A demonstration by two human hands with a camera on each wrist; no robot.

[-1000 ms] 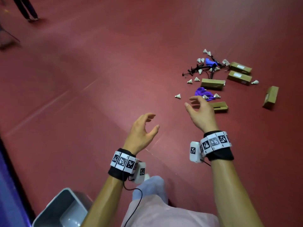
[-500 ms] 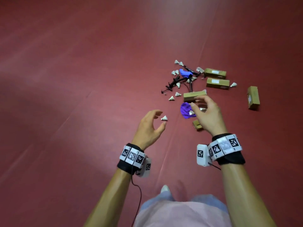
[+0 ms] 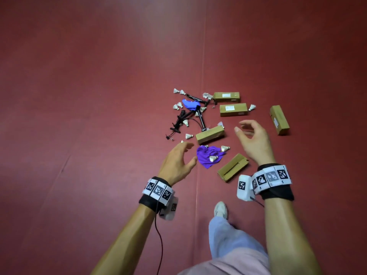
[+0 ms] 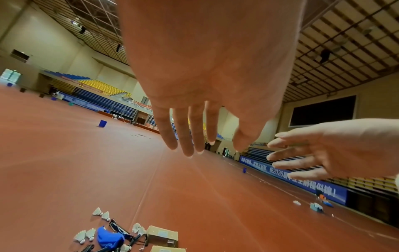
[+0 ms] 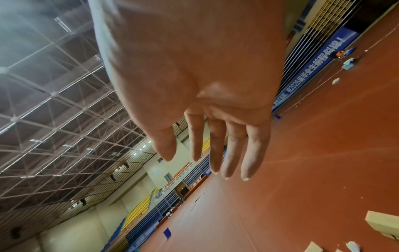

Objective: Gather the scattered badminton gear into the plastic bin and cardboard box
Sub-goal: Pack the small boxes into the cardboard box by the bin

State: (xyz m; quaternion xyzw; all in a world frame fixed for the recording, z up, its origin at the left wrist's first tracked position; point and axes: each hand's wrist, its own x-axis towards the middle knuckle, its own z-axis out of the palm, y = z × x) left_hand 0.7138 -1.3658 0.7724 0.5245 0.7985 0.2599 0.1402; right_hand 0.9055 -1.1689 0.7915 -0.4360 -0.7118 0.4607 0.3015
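Note:
The gear lies scattered on the red floor: several white shuttlecocks [image 3: 189,136], a purple cloth [image 3: 206,156] with shuttlecocks on it, a blue cloth [image 3: 190,105], black racket parts and cords [image 3: 183,120], and several long brown cartons [image 3: 210,134]. My left hand [image 3: 190,153] hovers just left of the purple cloth, fingers spread and holding nothing. My right hand [image 3: 246,132] floats above the floor between the cartons, fingers loosely bent and empty. In the left wrist view both the left hand [image 4: 200,146] and the right hand [image 4: 302,153] show straight fingers. No bin is in view.
A slotted flat carton [image 3: 232,167] lies below my right hand, and another carton [image 3: 279,120] lies apart at the right. My foot [image 3: 220,209] stands just behind the pile. A floor seam [image 3: 200,66] runs away from me. Blue bins [image 4: 102,123] stand far across the hall.
I have stepped closer to the pile, so it now lies right under my hands. The grey bin at the lower left has left the view. Both hands stay empty.

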